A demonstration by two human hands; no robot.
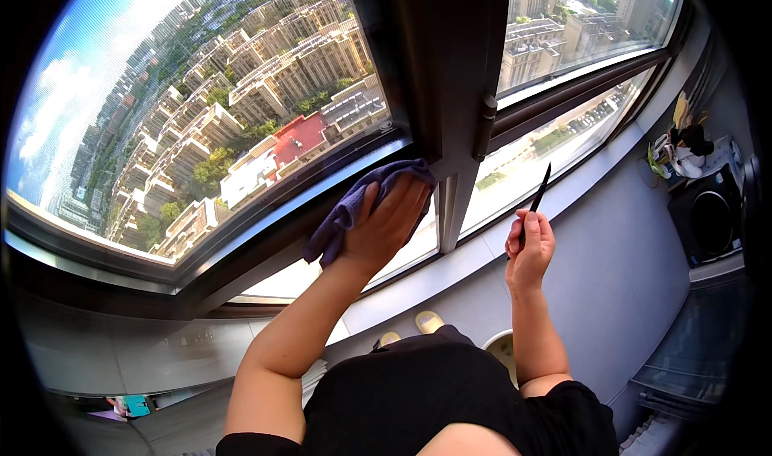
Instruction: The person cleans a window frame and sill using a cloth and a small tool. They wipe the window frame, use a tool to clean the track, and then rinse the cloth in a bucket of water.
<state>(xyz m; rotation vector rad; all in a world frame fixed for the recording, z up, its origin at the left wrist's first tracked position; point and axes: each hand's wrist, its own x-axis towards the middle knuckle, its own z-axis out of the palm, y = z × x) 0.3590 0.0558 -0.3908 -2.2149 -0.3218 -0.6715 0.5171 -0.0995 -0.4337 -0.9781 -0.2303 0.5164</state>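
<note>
My left hand [386, 224] presses a purple cloth [348, 212] flat against the dark brown window frame [301, 230], at the lower corner of the large window. Part of the cloth bunches up beside my thumb and hangs below the palm. Held up in front of the low windows, my right hand [532, 242] grips a slim black tool [541, 186] with a pointed tip. The tip points up and away from me; its lower end is mostly hidden in my fingers, so I cannot tell its exact kind.
A pale sill [422, 287] curves beneath the windows. Yellow slippers [429, 321] and a bucket-like container [502, 350] are on the floor by my body. At right stands a black front-loading washing machine [707, 215] with shoes [686, 159] on top. A vertical post [461, 94] separates the windows.
</note>
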